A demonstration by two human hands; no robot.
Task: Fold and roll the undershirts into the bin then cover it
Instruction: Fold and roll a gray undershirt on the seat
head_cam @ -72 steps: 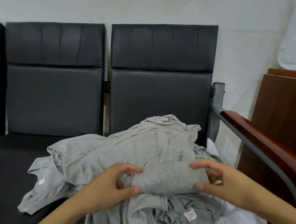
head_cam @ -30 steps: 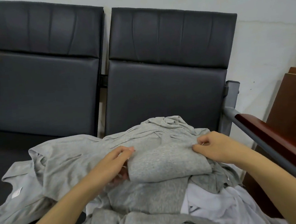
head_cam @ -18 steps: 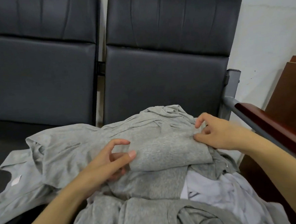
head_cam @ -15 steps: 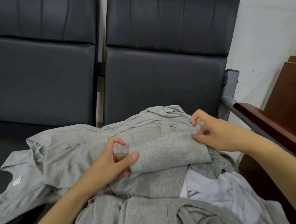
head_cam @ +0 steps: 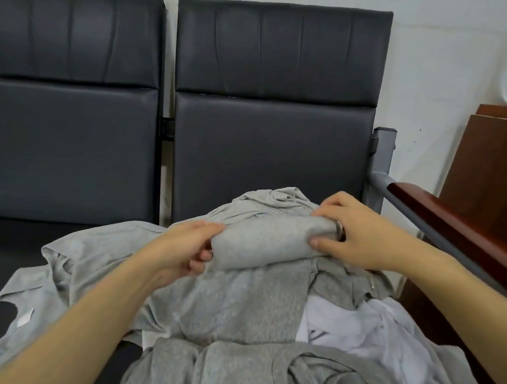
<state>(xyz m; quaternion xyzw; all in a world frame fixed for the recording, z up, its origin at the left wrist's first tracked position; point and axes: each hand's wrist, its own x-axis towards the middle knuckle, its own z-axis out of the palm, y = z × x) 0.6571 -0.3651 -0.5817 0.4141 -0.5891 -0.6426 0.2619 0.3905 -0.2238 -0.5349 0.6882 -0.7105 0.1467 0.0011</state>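
Note:
A grey undershirt rolled into a thick cylinder (head_cam: 267, 241) lies on top of a heap of loose grey undershirts (head_cam: 236, 310) on a black seat. My left hand (head_cam: 181, 251) grips the roll's left end with fingers and thumb curled round it. My right hand (head_cam: 354, 235) grips the right end, thumb below and fingers over the top. A white garment (head_cam: 351, 326) lies in the heap at the lower right. No bin or lid is in view.
Two black padded seat backs (head_cam: 270, 100) rise behind the heap. A grey metal armrest with a red-brown wooden top (head_cam: 446, 223) runs along the right. A brown wooden cabinet (head_cam: 496, 160) stands beyond it. More grey shirts (head_cam: 29, 300) spread over the left seat.
Both hands have closed round the ends of the roll, where their fingers were spread beside it half a second ago. The roll looks tighter and rounder.

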